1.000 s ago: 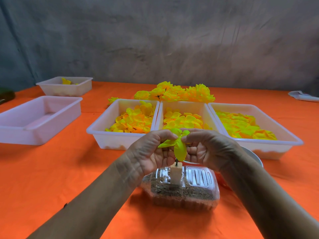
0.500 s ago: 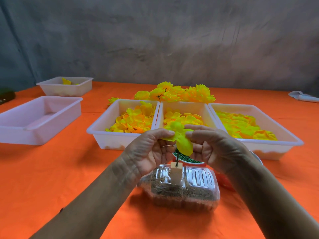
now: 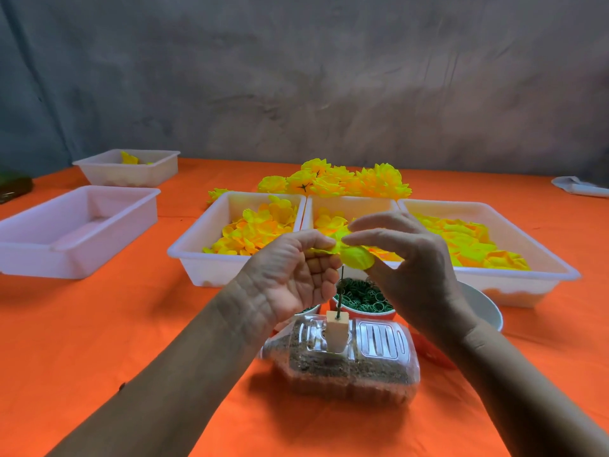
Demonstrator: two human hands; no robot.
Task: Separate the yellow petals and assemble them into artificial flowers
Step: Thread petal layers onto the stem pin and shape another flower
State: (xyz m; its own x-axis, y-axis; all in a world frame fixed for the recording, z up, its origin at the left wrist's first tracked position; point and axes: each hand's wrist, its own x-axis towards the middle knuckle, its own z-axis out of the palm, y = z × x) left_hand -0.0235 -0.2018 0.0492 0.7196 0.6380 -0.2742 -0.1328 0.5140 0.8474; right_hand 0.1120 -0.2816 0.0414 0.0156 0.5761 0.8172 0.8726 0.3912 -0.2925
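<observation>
My left hand (image 3: 293, 275) and my right hand (image 3: 408, 268) both pinch a yellow-green petal piece (image 3: 354, 257) between them, a little above a thin dark pin (image 3: 340, 291). The pin stands upright in a small wooden block (image 3: 336, 331) set into a clear sand-filled bottle (image 3: 346, 361) lying on its side. Three white trays hold loose yellow petals: left tray (image 3: 197, 245), middle tray (image 3: 349, 206), right tray (image 3: 514, 275). Finished yellow flowers (image 3: 339, 181) are heaped behind the trays.
A red cup of green rings (image 3: 361, 298) sits behind the bottle, a white bowl (image 3: 484, 308) to its right. On the left of the orange table stand an empty white tray (image 3: 75, 232) and a smaller tray (image 3: 128, 168) with a few petals.
Both hands have lifted the petal piece up off the block and higher above the pin. My right fingers have spread out more.
</observation>
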